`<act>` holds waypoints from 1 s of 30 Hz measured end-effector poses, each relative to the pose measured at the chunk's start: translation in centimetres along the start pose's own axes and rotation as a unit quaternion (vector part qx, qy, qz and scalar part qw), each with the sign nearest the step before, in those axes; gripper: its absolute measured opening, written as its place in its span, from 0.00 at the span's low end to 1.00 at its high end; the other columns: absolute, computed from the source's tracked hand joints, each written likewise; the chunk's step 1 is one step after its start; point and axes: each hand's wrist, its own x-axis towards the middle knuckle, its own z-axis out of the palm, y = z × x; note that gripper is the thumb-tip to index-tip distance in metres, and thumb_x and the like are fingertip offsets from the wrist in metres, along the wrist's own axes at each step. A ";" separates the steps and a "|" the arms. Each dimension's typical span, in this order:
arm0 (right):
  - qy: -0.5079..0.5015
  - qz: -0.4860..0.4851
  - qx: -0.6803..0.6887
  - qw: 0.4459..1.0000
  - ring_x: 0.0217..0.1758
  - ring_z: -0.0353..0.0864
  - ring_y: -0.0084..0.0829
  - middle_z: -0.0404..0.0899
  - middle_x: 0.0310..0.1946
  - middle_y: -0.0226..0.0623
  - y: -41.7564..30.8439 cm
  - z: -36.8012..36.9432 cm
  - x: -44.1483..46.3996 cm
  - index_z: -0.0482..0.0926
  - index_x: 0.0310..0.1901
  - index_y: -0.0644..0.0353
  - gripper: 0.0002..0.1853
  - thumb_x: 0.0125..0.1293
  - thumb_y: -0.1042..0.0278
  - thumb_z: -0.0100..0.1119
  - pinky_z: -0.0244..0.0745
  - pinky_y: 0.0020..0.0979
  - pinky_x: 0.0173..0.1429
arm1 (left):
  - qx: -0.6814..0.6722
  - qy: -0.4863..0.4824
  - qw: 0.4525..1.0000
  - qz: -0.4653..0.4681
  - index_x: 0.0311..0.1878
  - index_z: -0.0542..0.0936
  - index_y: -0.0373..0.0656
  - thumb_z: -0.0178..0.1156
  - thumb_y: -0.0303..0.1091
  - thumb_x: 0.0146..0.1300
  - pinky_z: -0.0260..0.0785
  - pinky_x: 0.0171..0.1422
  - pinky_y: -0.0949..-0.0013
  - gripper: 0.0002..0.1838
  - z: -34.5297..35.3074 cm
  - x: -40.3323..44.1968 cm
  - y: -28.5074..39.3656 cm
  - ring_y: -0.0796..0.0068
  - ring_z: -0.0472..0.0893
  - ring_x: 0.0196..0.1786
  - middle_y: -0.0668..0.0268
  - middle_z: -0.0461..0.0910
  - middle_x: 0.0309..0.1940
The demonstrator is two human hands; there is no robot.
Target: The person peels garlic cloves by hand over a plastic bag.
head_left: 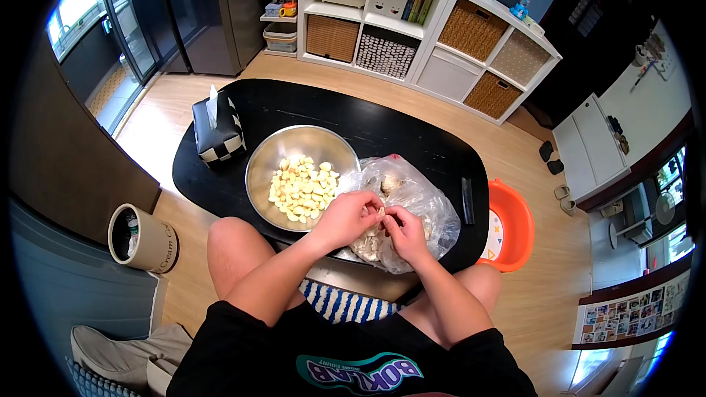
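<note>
A steel bowl [266,163] on the black low table holds many pale peeled cloves [300,190]. Right of it lies an open clear plastic bag [434,206] with whitish bulbs and papery skins inside. Over the bag, my left hand [354,215] and my right hand [406,234] meet fingertip to fingertip, pinching a small pale piece that looks like a garlic clove [382,212]. The fingers partly cover this piece. My left wrist is close to the bowl's lower right rim.
A checkered tissue box [218,132] stands at the table's [412,132] left end. A dark narrow object [468,201] lies near its right edge. An orange tub [523,224] is on the floor at the right, a beige bin [154,242] at the left.
</note>
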 end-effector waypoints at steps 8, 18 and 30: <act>0.019 -0.053 -0.094 0.994 0.30 0.85 0.36 0.83 0.30 0.44 -0.5 -0.1 -0.1 0.81 0.43 0.66 0.06 0.70 0.72 0.58 0.77 0.33 0.37 | -0.037 -0.003 0.999 -0.012 0.45 0.83 0.35 0.68 0.27 0.62 0.76 0.41 0.73 0.10 0.2 0.0 -0.2 0.79 0.81 0.32 0.64 0.85 0.30; 0.025 -0.086 -0.123 0.988 0.31 0.84 0.39 0.82 0.30 0.44 -0.6 -0.2 -0.1 0.81 0.42 0.65 0.06 0.70 0.73 0.58 0.77 0.35 0.37 | -0.057 -0.014 0.998 -0.036 0.47 0.83 0.35 0.68 0.28 0.64 0.76 0.41 0.75 0.10 0.2 0.0 -0.2 0.81 0.82 0.33 0.65 0.85 0.31; 0.013 -0.069 -0.125 0.990 0.30 0.84 0.41 0.82 0.29 0.45 -0.6 -0.2 -0.1 0.81 0.40 0.65 0.06 0.69 0.73 0.57 0.77 0.35 0.37 | -0.065 -0.022 0.997 -0.041 0.46 0.83 0.34 0.65 0.27 0.65 0.76 0.41 0.74 0.09 0.4 0.1 -0.8 0.80 0.83 0.34 0.64 0.85 0.32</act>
